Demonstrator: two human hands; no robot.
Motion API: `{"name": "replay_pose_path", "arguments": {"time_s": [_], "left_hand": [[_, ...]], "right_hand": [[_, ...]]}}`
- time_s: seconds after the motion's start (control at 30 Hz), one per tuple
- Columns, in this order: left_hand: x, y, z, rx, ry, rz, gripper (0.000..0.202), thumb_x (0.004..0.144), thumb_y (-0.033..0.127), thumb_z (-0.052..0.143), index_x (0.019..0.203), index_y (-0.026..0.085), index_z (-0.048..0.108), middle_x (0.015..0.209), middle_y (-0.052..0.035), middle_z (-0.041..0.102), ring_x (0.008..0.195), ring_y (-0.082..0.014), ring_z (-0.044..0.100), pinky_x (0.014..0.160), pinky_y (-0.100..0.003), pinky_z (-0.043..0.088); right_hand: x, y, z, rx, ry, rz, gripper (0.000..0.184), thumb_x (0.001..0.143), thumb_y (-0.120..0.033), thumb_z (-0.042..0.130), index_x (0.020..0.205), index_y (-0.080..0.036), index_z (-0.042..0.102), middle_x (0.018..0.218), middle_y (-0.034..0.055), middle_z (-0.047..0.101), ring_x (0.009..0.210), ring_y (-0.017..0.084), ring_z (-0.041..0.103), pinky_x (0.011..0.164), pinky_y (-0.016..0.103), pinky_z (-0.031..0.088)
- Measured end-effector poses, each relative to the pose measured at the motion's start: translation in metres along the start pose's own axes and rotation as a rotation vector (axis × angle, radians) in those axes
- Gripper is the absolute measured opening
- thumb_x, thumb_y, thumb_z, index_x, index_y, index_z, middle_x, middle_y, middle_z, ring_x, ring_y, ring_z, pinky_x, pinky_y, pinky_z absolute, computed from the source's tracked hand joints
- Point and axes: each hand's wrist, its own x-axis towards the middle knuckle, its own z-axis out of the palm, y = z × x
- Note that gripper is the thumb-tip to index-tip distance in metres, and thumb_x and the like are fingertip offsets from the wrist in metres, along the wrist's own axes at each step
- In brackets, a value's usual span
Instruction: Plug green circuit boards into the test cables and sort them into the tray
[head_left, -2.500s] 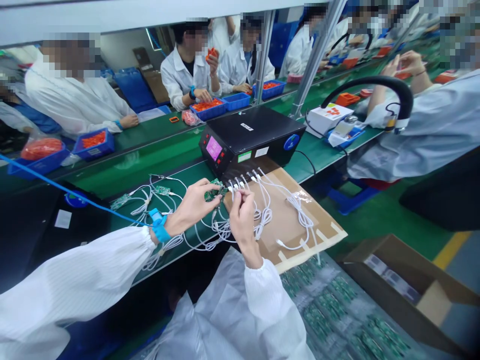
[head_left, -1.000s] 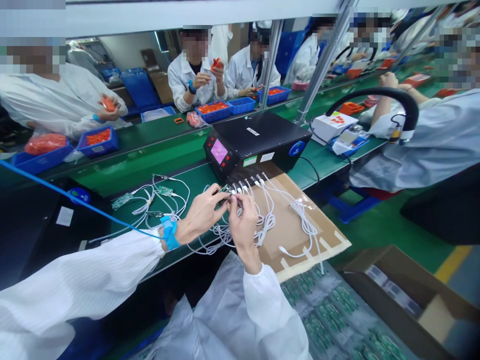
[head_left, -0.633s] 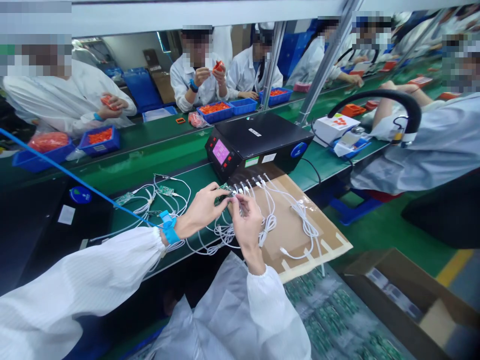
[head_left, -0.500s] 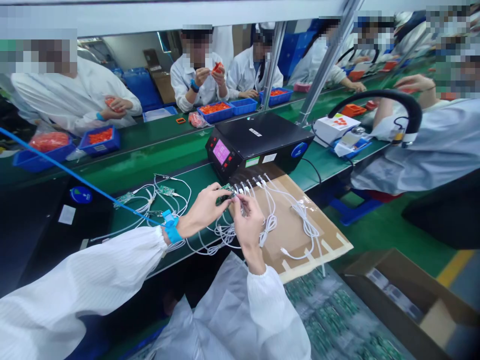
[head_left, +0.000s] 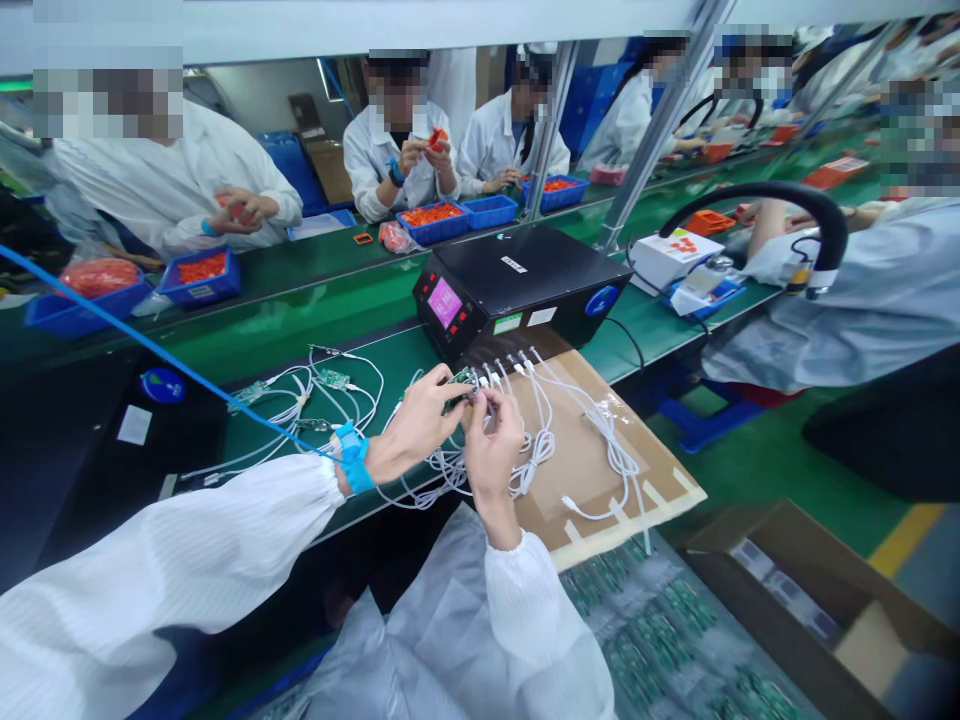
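My left hand [head_left: 420, 420], with a blue wrist strap [head_left: 354, 458], is closed on a small green circuit board [head_left: 462, 376] in front of the black test box. Against the near side of that board, the fingertips of my right hand [head_left: 495, 435] are pinched together. What they grip is too small and covered to make out. White cables [head_left: 536, 450] run from plugs beside my fingers over a brown cardboard sheet [head_left: 577, 470]. To the left, more green boards [head_left: 334, 379] lie wired to white cables on the green bench.
The black box [head_left: 525, 270] with a pink screen stands behind my hands. Bagged green boards [head_left: 667, 620] lie below the cardboard, near an open carton [head_left: 810, 590]. Blue bins [head_left: 199, 278] of orange parts line the far side, where co-workers sit. A blue cord [head_left: 157, 330] crosses at left.
Both hands stay together at the board, with only small shifts; my left wrist has moved slightly right. Across the bench, the co-worker at far left has shifted a little right.
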Motion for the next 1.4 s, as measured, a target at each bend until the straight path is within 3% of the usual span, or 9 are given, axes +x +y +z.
{"name": "replay_pose_path", "arguments": {"time_s": [0.33, 0.6, 0.7, 0.83, 1.1, 1.23, 1.4], "left_hand": [[0.0, 0.004, -0.005, 0.017, -0.029, -0.017, 0.017, 0.095, 0.013, 0.06, 0.092, 0.019, 0.077, 0.086, -0.0026, 0.052, 0.076, -0.0163, 0.053, 0.066, -0.031, 0.041], [0.011, -0.014, -0.01, 0.027, -0.083, 0.0, 0.021, 0.098, 0.016, 0.06, 0.111, 0.018, 0.076, 0.094, -0.005, 0.056, 0.083, -0.0181, 0.058, 0.073, -0.032, 0.047], [0.015, -0.023, -0.024, 0.033, -0.046, -0.039, 0.024, 0.096, 0.017, 0.063, 0.117, 0.018, 0.076, 0.095, -0.0057, 0.061, 0.088, -0.0199, 0.062, 0.081, -0.034, 0.051], [0.011, -0.038, -0.059, 0.06, -0.057, -0.088, 0.028, 0.093, 0.019, 0.064, 0.118, 0.018, 0.077, 0.099, -0.0072, 0.068, 0.088, -0.0205, 0.065, 0.088, -0.038, 0.054], [-0.037, -0.081, -0.132, 0.062, -0.044, -0.311, 0.039, 0.09, 0.048, 0.064, 0.114, 0.021, 0.079, 0.108, -0.0089, 0.07, 0.081, -0.0212, 0.07, 0.08, -0.035, 0.057], [-0.056, -0.095, -0.148, -0.032, -0.023, -0.427, 0.051, 0.085, 0.061, 0.067, 0.113, 0.02, 0.078, 0.12, -0.0103, 0.07, 0.077, -0.0219, 0.074, 0.075, -0.034, 0.059], [-0.068, -0.103, -0.149, -0.118, -0.01, -0.499, 0.062, 0.077, 0.073, 0.071, 0.112, 0.022, 0.077, 0.124, -0.0103, 0.071, 0.08, -0.0251, 0.077, 0.07, -0.032, 0.059]], "right_hand": [[-0.001, 0.001, 0.005, 0.035, -0.001, 0.019, 0.023, 0.105, -0.037, 0.052, 0.104, -0.019, 0.066, 0.102, 0.0079, 0.069, 0.096, 0.02, 0.067, 0.09, 0.037, 0.054], [0.016, 0.006, 0.003, 0.169, -0.15, 0.197, 0.029, 0.099, -0.045, 0.059, 0.107, -0.017, 0.065, 0.102, 0.0099, 0.075, 0.094, 0.022, 0.074, 0.089, 0.038, 0.059], [0.024, 0.011, 0.006, 0.14, -0.14, 0.206, 0.03, 0.098, -0.046, 0.058, 0.105, -0.017, 0.065, 0.098, 0.0106, 0.076, 0.093, 0.023, 0.075, 0.09, 0.04, 0.059], [0.031, 0.025, 0.012, 0.094, -0.154, 0.223, 0.029, 0.095, -0.043, 0.058, 0.104, -0.016, 0.065, 0.096, 0.0129, 0.077, 0.091, 0.025, 0.076, 0.089, 0.044, 0.06], [0.039, 0.037, 0.004, 0.004, -0.109, 0.174, 0.032, 0.094, -0.042, 0.059, 0.108, -0.015, 0.068, 0.103, 0.0157, 0.077, 0.093, 0.025, 0.075, 0.089, 0.045, 0.059], [0.039, 0.034, -0.001, -0.02, -0.095, 0.155, 0.031, 0.094, -0.041, 0.058, 0.107, -0.015, 0.068, 0.101, 0.0146, 0.077, 0.09, 0.024, 0.075, 0.088, 0.043, 0.059], [0.035, 0.037, 0.004, -0.071, -0.114, 0.146, 0.032, 0.094, -0.043, 0.059, 0.105, -0.015, 0.068, 0.101, 0.0146, 0.077, 0.092, 0.025, 0.073, 0.089, 0.045, 0.058]]}}
